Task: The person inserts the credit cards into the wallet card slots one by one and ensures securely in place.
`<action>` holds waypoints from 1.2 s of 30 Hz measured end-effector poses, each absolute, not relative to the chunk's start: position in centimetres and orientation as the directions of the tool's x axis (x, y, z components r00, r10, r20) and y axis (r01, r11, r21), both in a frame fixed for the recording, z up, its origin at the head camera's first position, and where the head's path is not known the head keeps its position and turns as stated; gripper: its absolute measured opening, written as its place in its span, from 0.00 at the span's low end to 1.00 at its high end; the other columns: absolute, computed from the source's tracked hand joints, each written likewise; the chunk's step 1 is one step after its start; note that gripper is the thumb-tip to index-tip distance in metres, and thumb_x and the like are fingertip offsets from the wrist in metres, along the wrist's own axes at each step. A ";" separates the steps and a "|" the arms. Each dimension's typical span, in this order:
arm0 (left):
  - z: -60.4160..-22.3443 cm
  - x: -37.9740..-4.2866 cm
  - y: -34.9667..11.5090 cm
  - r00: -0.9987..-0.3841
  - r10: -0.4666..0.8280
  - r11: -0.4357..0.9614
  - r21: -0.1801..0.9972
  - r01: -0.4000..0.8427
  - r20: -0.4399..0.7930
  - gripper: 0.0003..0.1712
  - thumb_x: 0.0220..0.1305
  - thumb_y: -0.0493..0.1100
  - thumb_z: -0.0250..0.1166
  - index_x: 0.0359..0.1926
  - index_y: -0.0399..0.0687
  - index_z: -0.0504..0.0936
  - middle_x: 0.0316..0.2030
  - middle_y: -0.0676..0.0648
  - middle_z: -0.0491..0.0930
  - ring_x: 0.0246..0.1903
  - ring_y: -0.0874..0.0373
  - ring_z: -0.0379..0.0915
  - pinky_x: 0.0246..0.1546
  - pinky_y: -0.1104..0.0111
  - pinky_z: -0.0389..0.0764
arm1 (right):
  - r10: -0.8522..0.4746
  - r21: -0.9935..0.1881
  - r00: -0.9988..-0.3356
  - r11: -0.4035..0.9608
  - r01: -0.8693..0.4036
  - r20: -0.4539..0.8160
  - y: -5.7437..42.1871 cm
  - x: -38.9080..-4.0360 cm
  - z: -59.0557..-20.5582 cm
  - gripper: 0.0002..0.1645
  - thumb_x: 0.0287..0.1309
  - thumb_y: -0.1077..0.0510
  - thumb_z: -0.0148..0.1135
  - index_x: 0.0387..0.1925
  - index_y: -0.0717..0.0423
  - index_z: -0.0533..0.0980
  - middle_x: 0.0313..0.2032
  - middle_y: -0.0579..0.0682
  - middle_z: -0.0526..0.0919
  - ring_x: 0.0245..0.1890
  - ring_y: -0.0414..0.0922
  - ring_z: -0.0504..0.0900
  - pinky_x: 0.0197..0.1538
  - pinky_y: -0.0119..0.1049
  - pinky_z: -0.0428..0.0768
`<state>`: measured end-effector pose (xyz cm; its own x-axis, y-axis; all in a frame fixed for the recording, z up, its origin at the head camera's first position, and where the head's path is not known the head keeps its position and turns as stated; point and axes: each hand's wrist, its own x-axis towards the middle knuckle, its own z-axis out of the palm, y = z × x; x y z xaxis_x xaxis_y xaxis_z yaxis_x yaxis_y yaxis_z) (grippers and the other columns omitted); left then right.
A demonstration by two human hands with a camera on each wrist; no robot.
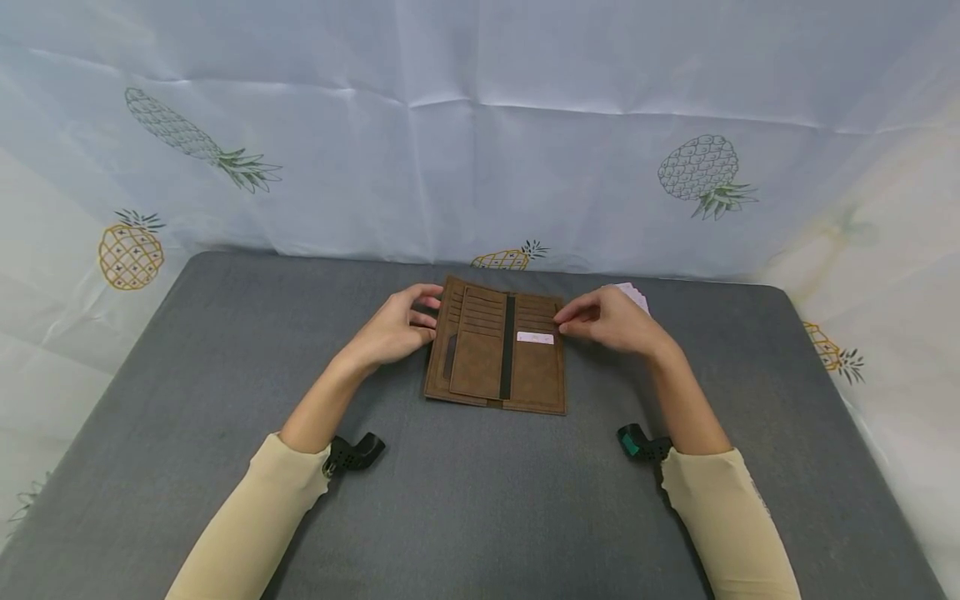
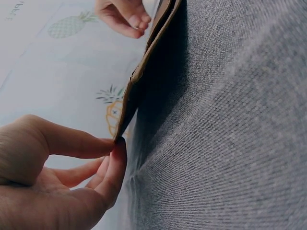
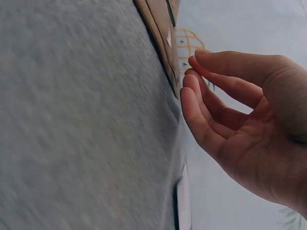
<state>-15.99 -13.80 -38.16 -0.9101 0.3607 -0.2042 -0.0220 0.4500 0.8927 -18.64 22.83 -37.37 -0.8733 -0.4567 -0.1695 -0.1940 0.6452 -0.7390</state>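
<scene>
Both wrist views differ: left hand (image 2: 53, 177) pinches wallet (image 2: 144, 62); right hand (image 3: 244, 129) seemingly loose

A gray cloth-covered table (image 1: 187, 400) fills the lower view. Behind it hangs a creased pale backdrop (image 1: 480, 125) printed with pineapples, some yellow (image 1: 131, 252), some outlined in gray (image 1: 701, 171). A few pale cards (image 1: 634, 294) lie on the table near its far edge.
</scene>
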 end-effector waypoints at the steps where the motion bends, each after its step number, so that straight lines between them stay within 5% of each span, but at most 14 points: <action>1: -38.2 -16.0 -13.8 -0.910 0.361 0.450 0.893 -0.022 -0.205 0.40 0.74 0.27 0.57 0.84 0.43 0.61 0.73 0.34 0.69 0.63 0.39 0.79 0.57 0.57 0.84 | -0.452 -0.738 -0.876 0.647 -0.192 -0.168 23.1 -18.7 -37.3 0.13 0.73 0.61 0.69 0.53 0.60 0.90 0.51 0.60 0.93 0.47 0.48 0.91 0.44 0.30 0.83; 8: -38.2 -15.9 -13.9 -0.909 0.362 0.448 0.894 -0.022 -0.204 0.40 0.74 0.26 0.57 0.84 0.42 0.61 0.73 0.34 0.69 0.64 0.39 0.78 0.58 0.56 0.84 | -0.380 -0.741 -0.909 0.658 -0.133 -0.174 25.2 -18.6 -36.1 0.18 0.75 0.58 0.67 0.60 0.61 0.86 0.55 0.62 0.91 0.51 0.48 0.92 0.47 0.34 0.84; 15: -38.2 -15.9 -13.9 -0.910 0.363 0.446 0.895 -0.018 -0.200 0.40 0.73 0.26 0.57 0.84 0.42 0.61 0.73 0.34 0.69 0.63 0.39 0.78 0.57 0.57 0.83 | -0.291 -0.728 -0.942 0.681 -0.080 -0.169 27.0 -18.4 -35.4 0.21 0.77 0.54 0.66 0.63 0.59 0.84 0.57 0.63 0.90 0.47 0.44 0.90 0.38 0.36 0.76; 22: -38.1 -15.8 -13.9 -0.910 0.362 0.451 0.892 -0.019 -0.203 0.40 0.74 0.26 0.57 0.84 0.42 0.61 0.72 0.34 0.69 0.63 0.39 0.79 0.57 0.57 0.84 | -0.229 -0.723 -0.962 0.689 -0.053 -0.147 28.8 -18.6 -35.6 0.24 0.76 0.53 0.68 0.66 0.59 0.83 0.62 0.65 0.88 0.44 0.25 0.85 0.43 0.34 0.82; 24: -38.1 -15.8 -13.9 -0.909 0.363 0.453 0.891 -0.020 -0.204 0.40 0.74 0.26 0.57 0.84 0.42 0.61 0.72 0.34 0.69 0.63 0.39 0.79 0.57 0.57 0.84 | -0.202 -0.719 -0.968 0.694 -0.033 -0.150 29.2 -18.6 -35.8 0.25 0.75 0.53 0.69 0.67 0.59 0.82 0.63 0.66 0.86 0.47 0.29 0.86 0.44 0.30 0.82; 30: -38.0 -15.8 -13.8 -0.908 0.365 0.457 0.889 -0.019 -0.207 0.40 0.74 0.27 0.57 0.84 0.42 0.61 0.72 0.34 0.69 0.63 0.39 0.78 0.56 0.58 0.83 | -0.167 -0.679 -0.973 0.734 -0.014 -0.160 30.4 -18.9 -36.4 0.32 0.74 0.53 0.69 0.71 0.67 0.76 0.66 0.71 0.82 0.64 0.62 0.83 0.44 0.18 0.77; 36: -38.1 -15.9 -13.9 -0.906 0.368 0.456 0.890 -0.022 -0.210 0.40 0.74 0.27 0.57 0.84 0.42 0.60 0.73 0.34 0.69 0.64 0.38 0.78 0.58 0.56 0.83 | -0.137 -0.636 -0.972 0.772 0.017 -0.192 30.9 -19.4 -36.7 0.35 0.71 0.55 0.72 0.70 0.71 0.74 0.66 0.72 0.79 0.64 0.64 0.81 0.42 0.15 0.71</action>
<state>-15.86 -13.86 -38.06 -0.9057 0.3679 -0.2104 -0.0216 0.4558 0.8898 -19.43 30.88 -36.73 -0.9717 -0.1370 -0.1924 0.0170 0.7718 -0.6356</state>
